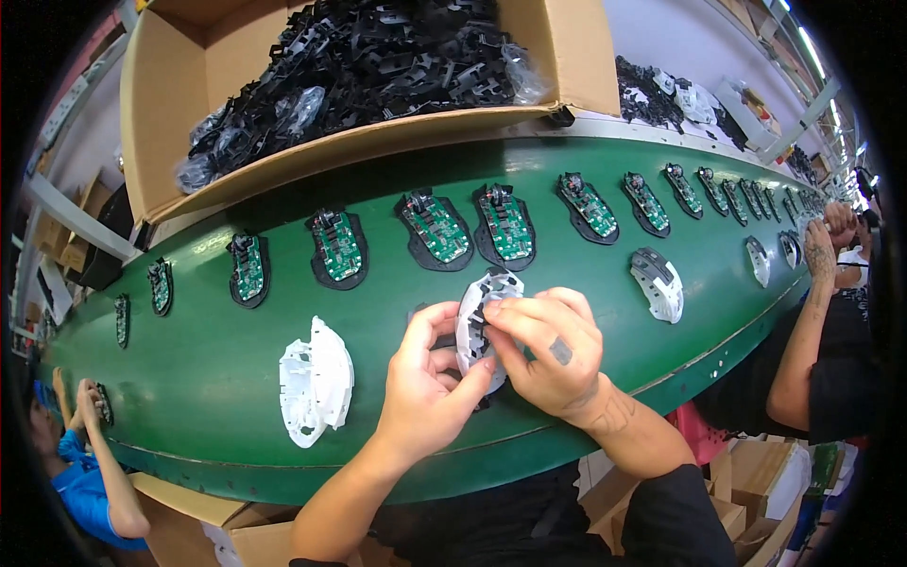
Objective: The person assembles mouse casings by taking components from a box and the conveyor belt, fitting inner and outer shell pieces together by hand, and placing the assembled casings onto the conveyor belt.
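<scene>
In front of me, over the near part of the green belt, my left hand (430,383) holds a white mouse shell (465,335) tilted on edge, its hollow inner side turned toward my right hand. My right hand (553,350) is closed, with its fingertips pressed on a black plastic part (478,319) inside that shell. The fingers partly cover this part. To the left lies another white mouse shell (331,378) on the belt. Beyond my hands, mouse bases with green circuit boards (436,231) stand in a row.
An open cardboard box (378,123) of black plastic parts stands behind the belt (217,378). A white-and-black mouse shell (657,283) lies to the right, with more farther along. Co-workers' hands (90,404) are at the left and right ends. Cardboard boxes (756,472) sit below.
</scene>
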Available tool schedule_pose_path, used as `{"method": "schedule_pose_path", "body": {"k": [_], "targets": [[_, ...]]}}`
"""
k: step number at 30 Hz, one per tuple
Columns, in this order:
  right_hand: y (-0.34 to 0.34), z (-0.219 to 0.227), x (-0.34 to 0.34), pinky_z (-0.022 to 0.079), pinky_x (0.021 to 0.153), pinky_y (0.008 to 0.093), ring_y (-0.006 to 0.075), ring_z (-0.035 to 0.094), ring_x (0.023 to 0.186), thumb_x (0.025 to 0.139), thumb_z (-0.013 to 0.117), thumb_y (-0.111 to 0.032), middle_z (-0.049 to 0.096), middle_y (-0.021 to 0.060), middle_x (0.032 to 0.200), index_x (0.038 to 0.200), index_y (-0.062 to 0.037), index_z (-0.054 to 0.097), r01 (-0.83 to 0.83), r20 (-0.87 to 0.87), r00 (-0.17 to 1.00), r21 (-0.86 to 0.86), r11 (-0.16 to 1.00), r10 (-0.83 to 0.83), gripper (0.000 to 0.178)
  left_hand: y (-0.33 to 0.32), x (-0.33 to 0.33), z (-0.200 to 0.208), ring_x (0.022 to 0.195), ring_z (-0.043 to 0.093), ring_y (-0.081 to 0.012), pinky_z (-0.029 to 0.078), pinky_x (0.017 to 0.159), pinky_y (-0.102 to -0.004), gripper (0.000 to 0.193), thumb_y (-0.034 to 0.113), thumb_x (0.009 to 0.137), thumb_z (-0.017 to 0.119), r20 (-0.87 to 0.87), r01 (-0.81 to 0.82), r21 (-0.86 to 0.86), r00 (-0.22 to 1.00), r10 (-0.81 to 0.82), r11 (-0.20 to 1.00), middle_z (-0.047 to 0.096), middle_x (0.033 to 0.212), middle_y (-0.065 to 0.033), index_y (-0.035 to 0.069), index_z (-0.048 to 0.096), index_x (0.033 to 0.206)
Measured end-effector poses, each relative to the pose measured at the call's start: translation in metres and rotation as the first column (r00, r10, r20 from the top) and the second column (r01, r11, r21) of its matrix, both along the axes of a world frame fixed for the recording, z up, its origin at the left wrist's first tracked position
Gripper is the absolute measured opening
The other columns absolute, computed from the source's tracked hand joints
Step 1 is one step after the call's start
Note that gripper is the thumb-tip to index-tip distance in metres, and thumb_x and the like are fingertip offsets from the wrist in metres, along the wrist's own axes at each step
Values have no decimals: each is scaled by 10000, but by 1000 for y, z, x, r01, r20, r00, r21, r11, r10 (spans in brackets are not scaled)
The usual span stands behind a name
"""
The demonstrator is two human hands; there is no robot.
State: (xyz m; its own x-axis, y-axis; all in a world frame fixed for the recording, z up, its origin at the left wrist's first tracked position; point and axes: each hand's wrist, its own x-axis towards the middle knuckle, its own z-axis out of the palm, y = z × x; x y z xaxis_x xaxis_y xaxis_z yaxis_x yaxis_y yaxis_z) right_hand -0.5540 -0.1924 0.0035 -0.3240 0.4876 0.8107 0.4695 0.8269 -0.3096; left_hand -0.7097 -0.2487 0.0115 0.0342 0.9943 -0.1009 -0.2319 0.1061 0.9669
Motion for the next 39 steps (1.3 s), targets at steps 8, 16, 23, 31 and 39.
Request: {"method": "schedule_pose_path", "body": {"k": [8,16,23,31,39], "targets": [[-2,5,-5,484,711,340,241,602,846,623,820,-13,665,23,896,869,-103,685,1,39,999,-7,1000,-1,294,-6,-3,-9,898,640,-107,540,675,-209,475,-36,887,624,-18,-22,72,1000,23,997,550,1203,-138,-41,404,1308],[-3,10,-2,465,917,459,367,528,1149,599,858,-95,641,105,1093,746,-116,658,116,76,991,-53,992,-112,248,-5,-4,-5,1020,629,-154,564,799,-260,466,-51,912,584,63,-78,56,995,75,995,544,1204,-139,-48,362,1322],[-4,9,-7,444,947,444,352,533,1177,624,819,-105,655,91,1164,749,-117,673,78,20,997,-86,993,-76,193,-6,-8,-6,1000,644,-160,578,765,-254,476,-54,903,598,54,-78,55,996,75,995,559,1216,-161,-77,384,1328],[-9,15,-10,451,960,451,376,537,1170,619,796,-73,654,111,1158,725,-105,658,105,35,994,-91,990,-102,176,-7,-7,-9,939,669,-154,579,679,-224,446,-53,889,620,-5,-150,111,988,152,982,595,1183,-168,-95,444,1297],[-5,11,-11,453,966,449,377,522,1201,640,800,-90,647,132,1194,762,-90,683,91,80,993,-77,993,-85,169,-11,-11,-17,924,672,-149,576,649,-216,428,-54,878,634,-252,-127,276,947,199,953,601,1161,-171,-90,458,1266]]}}
